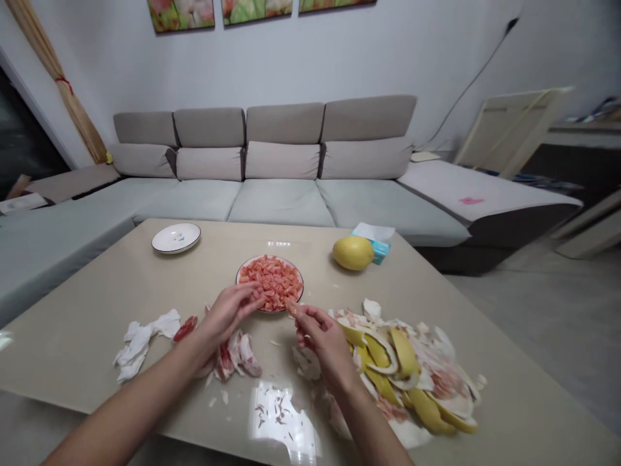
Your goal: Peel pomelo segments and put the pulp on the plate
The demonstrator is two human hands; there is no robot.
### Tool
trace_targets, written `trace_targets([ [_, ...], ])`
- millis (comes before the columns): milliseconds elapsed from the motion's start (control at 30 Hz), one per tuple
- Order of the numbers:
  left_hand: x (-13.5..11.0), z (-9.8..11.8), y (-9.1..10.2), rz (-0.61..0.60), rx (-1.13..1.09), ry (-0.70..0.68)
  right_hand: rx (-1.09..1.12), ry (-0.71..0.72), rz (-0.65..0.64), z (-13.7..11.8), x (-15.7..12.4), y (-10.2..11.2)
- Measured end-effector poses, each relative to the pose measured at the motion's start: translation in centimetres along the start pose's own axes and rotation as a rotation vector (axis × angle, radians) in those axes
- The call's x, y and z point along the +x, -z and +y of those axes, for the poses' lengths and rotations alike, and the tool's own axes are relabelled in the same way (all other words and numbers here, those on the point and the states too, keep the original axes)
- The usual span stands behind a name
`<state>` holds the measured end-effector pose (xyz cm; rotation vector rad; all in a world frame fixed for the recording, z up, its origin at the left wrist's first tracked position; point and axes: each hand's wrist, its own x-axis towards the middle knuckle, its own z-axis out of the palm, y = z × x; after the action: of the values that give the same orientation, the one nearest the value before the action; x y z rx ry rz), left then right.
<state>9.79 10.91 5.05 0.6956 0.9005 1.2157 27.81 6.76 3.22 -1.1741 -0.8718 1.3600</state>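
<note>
A plate (pixel 238 276) heaped with small pink pomelo flesh pieces (pixel 274 278) sits mid-table. My left hand (pixel 235 309) reaches over its near left edge, fingers stretched out with a gap to the thumb and nothing clear between them. At the plate's near right side, my right hand (pixel 323 340) pinches a small pomelo piece (pixel 292 308) between thumb and fingertips. Below my left wrist lie unpeeled pomelo segments (pixel 248 355), partly hidden by the arm. A red segment (pixel 185 329) rests to their left. Yellow pomelo rind (pixel 405 353) and white membranes are piled beside my right forearm.
Behind the plate to the right, a whole yellow pomelo (pixel 353 252) stands against a blue tissue pack (pixel 381 250). A white plate (pixel 176 238) lies far left. Crumpled tissues (pixel 140 343) are at left, seeds (pixel 277 409) near the front edge. Beyond the table (pixel 213 262) is a sofa (pixel 279 200).
</note>
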Motion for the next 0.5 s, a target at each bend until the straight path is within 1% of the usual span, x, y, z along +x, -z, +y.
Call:
trace_targets([
  [100,3.8,1.1,-0.7,-0.024,0.026,-0.001,0.028,-0.054,-0.019,0.3,0.5,1.0],
  [167,5.1,1.4,-1.0,-0.031,0.057,0.016,0.036,-0.066,-0.062,0.6,0.4,1.0],
  [233,5.6,1.4,-1.0,-0.033,0.097,0.037,0.037,-0.07,-0.094,0.8,0.3,0.7],
  [333,5.6,1.4,-1.0,-0.035,0.154,0.044,0.04,-0.067,-0.104,0.8,0.1,0.4],
  [500,5.4,1.8,-0.9,-0.043,0.22,-0.015,0.035,-0.082,-0.119,0.8,0.0,0.3],
])
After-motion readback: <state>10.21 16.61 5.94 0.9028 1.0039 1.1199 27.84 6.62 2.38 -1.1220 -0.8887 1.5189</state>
